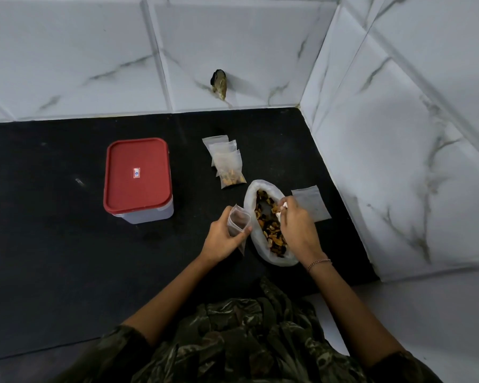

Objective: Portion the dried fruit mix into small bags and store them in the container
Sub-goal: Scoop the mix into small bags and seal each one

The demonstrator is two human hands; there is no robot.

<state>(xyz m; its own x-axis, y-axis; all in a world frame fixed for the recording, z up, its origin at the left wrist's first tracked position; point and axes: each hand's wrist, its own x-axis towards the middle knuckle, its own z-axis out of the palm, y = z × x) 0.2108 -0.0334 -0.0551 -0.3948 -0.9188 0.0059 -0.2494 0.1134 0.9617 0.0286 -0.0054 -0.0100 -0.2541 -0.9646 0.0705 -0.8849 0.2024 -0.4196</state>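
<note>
Near the black counter's (pixel 53 217) right edge, in an open white bag (pixel 250 197), mouth up, long axis running away from the body: dried fruit mix (pixel 270 228). Over it, right hand (pixel 297 225) pinching what look like pale bits of it. Just beside, left hand (pixel 221 240) gripping an empty small zip bag (pixel 237 221), mouth tilted toward the mix. Best brought right under the pinch, bits released low. Beyond: filled small bags (pixel 228 164), red-lidded container (pixel 137 178).

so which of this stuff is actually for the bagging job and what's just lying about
For the job: big bag of fruit mix, open small bag in the left hand, right hand at the mix, stack of small bags, flat empty bag, red-lidded container.
Lying about: dark lump on the wall tiles.
</note>
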